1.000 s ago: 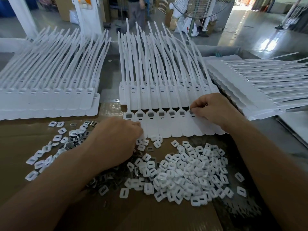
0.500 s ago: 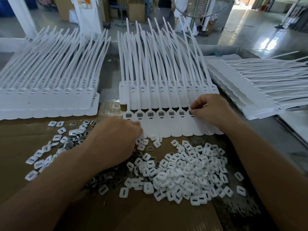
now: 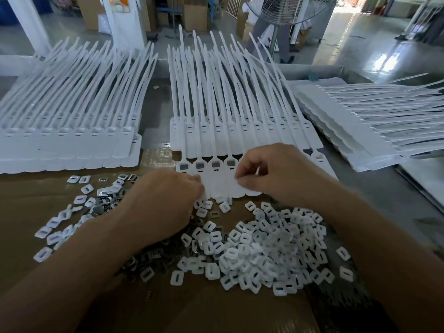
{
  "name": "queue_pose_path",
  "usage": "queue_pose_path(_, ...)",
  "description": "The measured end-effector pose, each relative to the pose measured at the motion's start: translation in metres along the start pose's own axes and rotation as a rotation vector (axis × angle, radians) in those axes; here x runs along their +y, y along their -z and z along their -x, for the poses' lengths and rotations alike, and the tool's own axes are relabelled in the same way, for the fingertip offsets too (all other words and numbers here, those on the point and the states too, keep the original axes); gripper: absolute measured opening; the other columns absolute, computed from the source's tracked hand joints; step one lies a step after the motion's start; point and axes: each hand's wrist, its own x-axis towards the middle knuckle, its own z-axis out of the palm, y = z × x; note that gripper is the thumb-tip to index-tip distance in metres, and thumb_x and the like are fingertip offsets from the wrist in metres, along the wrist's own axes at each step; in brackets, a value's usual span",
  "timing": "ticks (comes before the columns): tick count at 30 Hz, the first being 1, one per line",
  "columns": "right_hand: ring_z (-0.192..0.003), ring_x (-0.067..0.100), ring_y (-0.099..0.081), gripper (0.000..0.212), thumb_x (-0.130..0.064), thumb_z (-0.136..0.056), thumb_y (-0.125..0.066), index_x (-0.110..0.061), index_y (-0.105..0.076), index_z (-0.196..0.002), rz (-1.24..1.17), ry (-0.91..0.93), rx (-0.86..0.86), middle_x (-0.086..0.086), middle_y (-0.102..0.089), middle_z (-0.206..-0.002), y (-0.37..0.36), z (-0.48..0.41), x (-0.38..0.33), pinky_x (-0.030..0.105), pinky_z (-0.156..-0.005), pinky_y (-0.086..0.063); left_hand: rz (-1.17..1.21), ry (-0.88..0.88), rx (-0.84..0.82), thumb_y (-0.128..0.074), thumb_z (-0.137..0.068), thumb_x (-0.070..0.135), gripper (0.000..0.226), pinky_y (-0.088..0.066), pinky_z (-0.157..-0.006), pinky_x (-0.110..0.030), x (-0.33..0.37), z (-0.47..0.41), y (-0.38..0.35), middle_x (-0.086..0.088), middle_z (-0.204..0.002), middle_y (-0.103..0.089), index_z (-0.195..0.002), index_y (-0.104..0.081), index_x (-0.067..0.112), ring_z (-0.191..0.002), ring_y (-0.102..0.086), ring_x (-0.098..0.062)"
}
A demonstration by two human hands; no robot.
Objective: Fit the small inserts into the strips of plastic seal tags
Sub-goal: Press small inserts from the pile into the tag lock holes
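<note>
A strip of white seal tags (image 3: pixel 217 186) lies across the cardboard. Grey inserts sit in several of its head sockets (image 3: pixel 215 165). My left hand (image 3: pixel 168 203) rests at the strip's near left corner, its curled fingers holding the edge of the tag flats. My right hand (image 3: pixel 271 174) hovers over the middle of the strip with curled fingers, thumb and forefinger tips close together. Whether an insert is pinched there is hidden. A heap of small white inserts (image 3: pixel 262 251) lies just in front of the strip. Grey metal inserts (image 3: pixel 153 258) lie under my left wrist.
Stacks of tag strips lie at the left (image 3: pixel 67 145), behind the working strip (image 3: pixel 240 126) and at the right (image 3: pixel 360 131). More loose inserts (image 3: pixel 57 224) are scattered at the left on the cardboard sheet (image 3: pixel 216 308). A fan stand and boxes stand beyond the table.
My right hand has left the right end of the strip and moved left toward its middle, lifting slightly. My left hand has stayed at the strip's near left corner.
</note>
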Motion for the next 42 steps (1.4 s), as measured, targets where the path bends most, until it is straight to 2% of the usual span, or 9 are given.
queue_pose_path(5, -0.068, -0.005, -0.053, 0.009, -0.02, -0.084, -0.064, -0.023, -0.071, -0.089, 0.141, 0.064, -0.115, -0.022, -0.052, -0.068, -0.023, 0.001, -0.02, 0.006, -0.063, -0.043, -0.027, -0.034, -0.003, -0.037, -0.086, 0.019, 0.034, -0.05, -0.08, -0.025, 0.001, 0.001, 0.002, 0.014, -0.12, -0.057, -0.113, -0.055, 0.029, -0.095, -0.059, -0.006)
queue_pose_path(10, -0.087, 0.011, -0.06, 0.012, -0.024, -0.082, -0.067, -0.021, -0.073, -0.091, 0.208, 0.007, -0.13, -0.005, -0.068, -0.09, -0.036, -0.005, -0.023, 0.032, -0.08, -0.053, -0.043, -0.03, -0.012, -0.036, -0.085, 0.018, 0.035, -0.049, -0.078, -0.025, 0.0, 0.0, 0.003, 0.014, -0.118, -0.057, -0.113, -0.054, 0.028, -0.096, -0.059, -0.007)
queue_pose_path(14, -0.09, 0.016, -0.061, 0.013, -0.022, -0.084, -0.064, -0.019, -0.072, -0.093, 0.225, -0.01, -0.13, 0.0, -0.069, -0.095, -0.041, -0.008, -0.023, 0.034, -0.081, -0.052, -0.04, -0.03, -0.018, -0.038, -0.081, 0.016, 0.036, -0.046, -0.07, -0.021, -0.001, 0.004, 0.003, 0.014, -0.111, -0.059, -0.111, -0.054, 0.028, -0.091, -0.059, -0.008)
queue_pose_path(18, -0.092, 0.02, -0.056, 0.013, -0.019, -0.086, -0.057, -0.011, -0.063, -0.095, 0.297, 0.017, -0.16, 0.004, -0.061, -0.1, -0.042, -0.007, -0.025, 0.036, -0.08, -0.05, -0.033, -0.031, -0.022, -0.038, -0.081, 0.017, 0.036, -0.048, -0.076, -0.022, -0.001, 0.003, 0.004, 0.014, -0.112, -0.06, -0.111, -0.054, 0.029, -0.091, -0.058, -0.006)
queue_pose_path(20, -0.088, 0.017, -0.052, 0.002, -0.017, -0.087, -0.054, -0.014, -0.055, -0.087, 0.289, 0.042, -0.189, 0.0, -0.053, -0.094, -0.04, -0.005, -0.025, 0.032, -0.075, -0.047, -0.032, -0.033, -0.022, -0.038, -0.082, 0.018, 0.037, -0.048, -0.077, -0.022, -0.001, 0.001, 0.005, 0.015, -0.114, -0.059, -0.113, -0.055, 0.029, -0.093, -0.058, -0.005)
queue_pose_path(23, -0.076, 0.01, -0.046, 0.015, -0.016, -0.088, -0.054, -0.023, -0.046, -0.078, 0.207, 0.015, -0.211, -0.007, -0.049, -0.083, -0.034, -0.003, -0.023, 0.025, -0.067, -0.042, -0.028, -0.034, -0.026, -0.038, -0.082, 0.018, 0.035, -0.048, -0.074, -0.02, -0.001, 0.001, 0.005, 0.015, -0.113, -0.059, -0.111, -0.054, 0.029, -0.091, -0.058, -0.005)
queue_pose_path(29, -0.066, -0.011, -0.05, 0.025, -0.016, -0.087, -0.061, -0.035, -0.052, -0.073, 0.01, -0.131, 0.024, -0.021, -0.054, -0.072, 0.005, -0.006, 0.008, 0.007, -0.059, -0.035, -0.019, -0.011, -0.016, -0.035, -0.087, 0.016, 0.039, -0.05, -0.083, -0.025, -0.002, -0.004, 0.003, 0.013, -0.124, -0.056, -0.119, -0.053, 0.027, -0.099, -0.059, -0.007)
queue_pose_path(35, -0.072, 0.001, -0.053, 0.025, -0.009, -0.086, -0.061, -0.03, -0.059, -0.072, -0.071, -0.321, 0.282, -0.013, -0.059, -0.075, 0.031, -0.016, 0.061, 0.016, -0.062, -0.036, -0.009, -0.02, -0.009, -0.033, -0.089, 0.015, 0.038, -0.049, -0.084, -0.024, -0.003, -0.001, 0.002, 0.013, -0.122, -0.058, -0.12, -0.053, 0.026, -0.098, -0.059, -0.006)
queue_pose_path(42, -0.072, 0.008, -0.055, 0.023, -0.008, -0.083, -0.064, -0.027, -0.062, -0.07, -0.132, -0.399, 0.32, -0.006, -0.062, -0.074, 0.024, -0.023, 0.081, 0.021, -0.067, -0.041, -0.013, -0.008, -0.017, -0.034, -0.087, 0.016, 0.038, -0.049, -0.084, -0.025, -0.005, -0.001, -0.001, 0.013, -0.12, -0.058, -0.117, -0.055, 0.026, -0.096, -0.059, -0.007)
